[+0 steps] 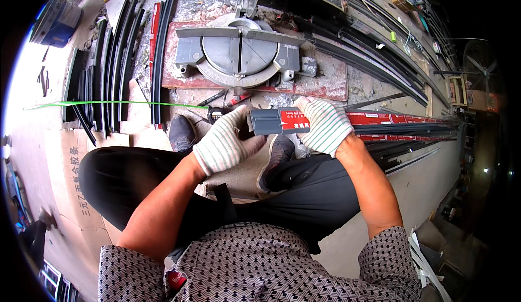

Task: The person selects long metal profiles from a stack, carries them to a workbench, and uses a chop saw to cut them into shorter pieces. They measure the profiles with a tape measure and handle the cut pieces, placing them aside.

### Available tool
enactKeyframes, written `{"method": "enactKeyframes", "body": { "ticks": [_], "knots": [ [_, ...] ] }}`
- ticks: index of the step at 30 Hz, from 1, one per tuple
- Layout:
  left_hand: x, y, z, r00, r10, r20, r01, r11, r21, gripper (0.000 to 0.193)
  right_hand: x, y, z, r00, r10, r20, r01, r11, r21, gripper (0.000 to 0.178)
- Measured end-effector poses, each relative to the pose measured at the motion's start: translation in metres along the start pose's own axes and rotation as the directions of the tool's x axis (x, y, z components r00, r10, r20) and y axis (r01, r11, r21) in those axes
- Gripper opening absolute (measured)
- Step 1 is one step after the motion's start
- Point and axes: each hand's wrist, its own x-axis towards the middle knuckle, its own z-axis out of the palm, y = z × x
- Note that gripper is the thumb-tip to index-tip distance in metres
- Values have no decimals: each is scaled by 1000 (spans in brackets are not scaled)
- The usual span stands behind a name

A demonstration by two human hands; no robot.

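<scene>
A grey metal profile (pixel 266 122) with a red printed film lies crosswise before me, its grooved cut end toward the left. My right hand (pixel 325 127), in a striped white glove, is closed around it. By the cut end is my left hand (pixel 225 145), gloved alike, thumb and fingers apart; whether it touches the profile is unclear. Just beyond those fingers sits a black tape measure (pixel 216 113), its green blade (pixel 130 103) stretched far left. A mitre saw (pixel 239 52) with a round slotted grey table stands beyond my hands.
Dark profiles (pixel 114 69) lie in a group at left, with more (pixel 369 58) at far right. Red-filmed lengths (pixel 401 119) extend rightward. Red-handled pliers (pixel 239 98) rest before the saw. A bucket (pixel 57 21) stands far left, flattened cardboard (pixel 68 177) beside my knee.
</scene>
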Motion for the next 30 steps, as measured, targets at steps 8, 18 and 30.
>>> {"method": "enactKeyframes", "body": {
  "ticks": [8,18,30],
  "knots": [
    [-7,22,7,999,-27,29,36,934,-356,54,-6,-3,6,986,-34,-164,8,988,-156,47],
    [-9,21,10,999,-43,22,48,873,-486,50,-2,-12,-1,995,-34,-96,22,993,-116,48],
    [-10,11,9,997,-68,22,70,868,-491,46,15,-33,-3,996,26,83,-23,999,-27,48]
  ]
}}
